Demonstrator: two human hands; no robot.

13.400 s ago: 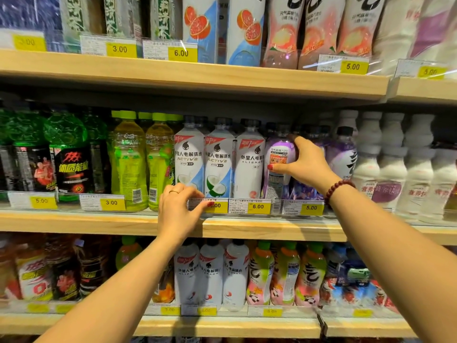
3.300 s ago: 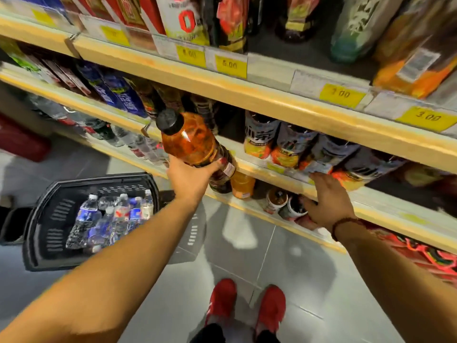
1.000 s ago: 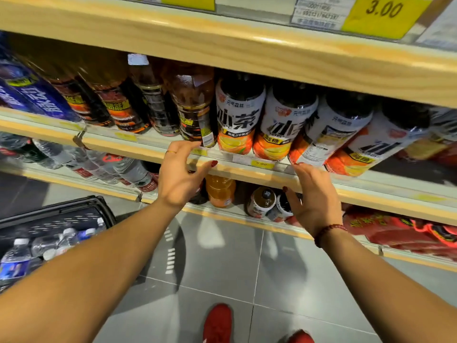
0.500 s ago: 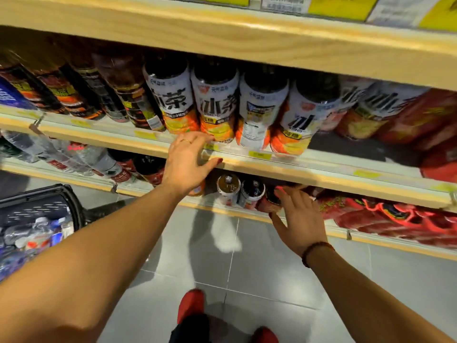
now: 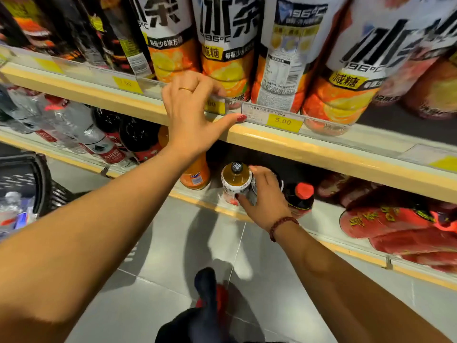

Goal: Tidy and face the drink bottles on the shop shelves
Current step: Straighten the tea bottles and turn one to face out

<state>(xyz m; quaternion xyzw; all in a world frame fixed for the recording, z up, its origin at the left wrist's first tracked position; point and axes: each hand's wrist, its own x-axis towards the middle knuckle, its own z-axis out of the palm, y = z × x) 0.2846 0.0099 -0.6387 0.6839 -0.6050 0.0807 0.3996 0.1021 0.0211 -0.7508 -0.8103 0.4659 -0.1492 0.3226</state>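
Bottle with a white label and a hidden top stands at the front of the lowest shelf, just beside a small amber bottle with a black cap. The right hand, open in the air half a second ago, now curls fingers and thumb round it. The left hand stays resting on the pale wooden shelf edge above, fingers loosely bent, thumb stretched out.

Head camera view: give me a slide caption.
Left hand rests on pale wooden shelf edge; right hand grips white-labelled plastic bottle below.
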